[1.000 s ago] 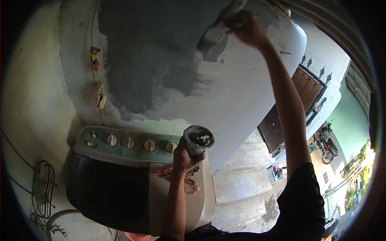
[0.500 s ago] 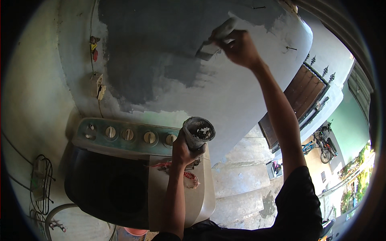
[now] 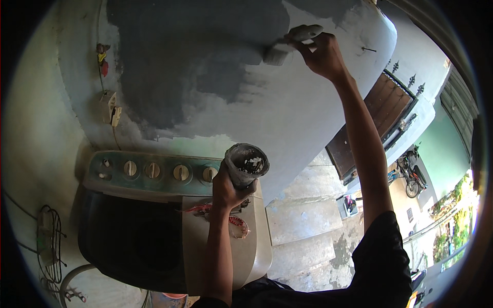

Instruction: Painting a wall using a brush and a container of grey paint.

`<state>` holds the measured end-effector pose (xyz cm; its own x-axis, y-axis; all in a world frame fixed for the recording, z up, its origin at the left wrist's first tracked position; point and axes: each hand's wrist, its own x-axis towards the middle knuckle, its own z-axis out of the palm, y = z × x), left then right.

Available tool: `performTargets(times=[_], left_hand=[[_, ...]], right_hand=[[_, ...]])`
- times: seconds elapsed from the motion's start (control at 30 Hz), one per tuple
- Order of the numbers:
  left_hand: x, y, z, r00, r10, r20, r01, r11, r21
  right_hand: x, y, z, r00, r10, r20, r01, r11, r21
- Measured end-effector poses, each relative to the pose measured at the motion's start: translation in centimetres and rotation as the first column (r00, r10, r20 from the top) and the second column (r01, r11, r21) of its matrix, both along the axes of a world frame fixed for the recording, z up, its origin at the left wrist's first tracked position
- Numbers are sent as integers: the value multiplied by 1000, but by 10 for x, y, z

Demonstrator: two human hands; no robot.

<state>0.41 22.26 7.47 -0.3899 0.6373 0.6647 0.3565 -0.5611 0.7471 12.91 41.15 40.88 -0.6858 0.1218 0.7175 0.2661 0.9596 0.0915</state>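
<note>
Grey paint darkened the upper wall [image 3: 195,66] above a twin-tub washing machine [image 3: 154,226].
At left, a socket [image 3: 109,107] sat on the wall; the left hand [image 3: 231,191], raised over the machine, wrapped its grip shut round a paint-crusted cup [image 3: 247,163]. The right hand [image 3: 322,54], arm stretched high, closed its grip on a brush [image 3: 287,45] whose bristles touched the wall's painted edge.
</note>
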Motion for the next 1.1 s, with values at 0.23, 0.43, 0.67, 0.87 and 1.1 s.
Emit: performTargets(times=[0.23, 0.43, 0.67, 0.87, 1.1], left_hand=[[8, 4, 0, 995, 51, -82, -50, 999, 20], [14, 5, 0, 994, 34, -106, -30, 999, 44], [13, 7, 1, 993, 23, -115, -19, 999, 37], [11, 6, 2, 994, 27, -110, -26, 999, 19], [12, 7, 1, 993, 30, -117, -27, 999, 28]], right_hand=[[22, -22, 36, 967, 88, -240, -8, 950, 313], [22, 4, -10, 998, 41, -50, -36, 995, 93], [47, -9, 27, 946, -172, -276, 263, 905, 335], [22, -6, -20, 967, 25, -253, 48, 958, 281], [27, -15, -30, 912, 46, -407, 5, 992, 125]])
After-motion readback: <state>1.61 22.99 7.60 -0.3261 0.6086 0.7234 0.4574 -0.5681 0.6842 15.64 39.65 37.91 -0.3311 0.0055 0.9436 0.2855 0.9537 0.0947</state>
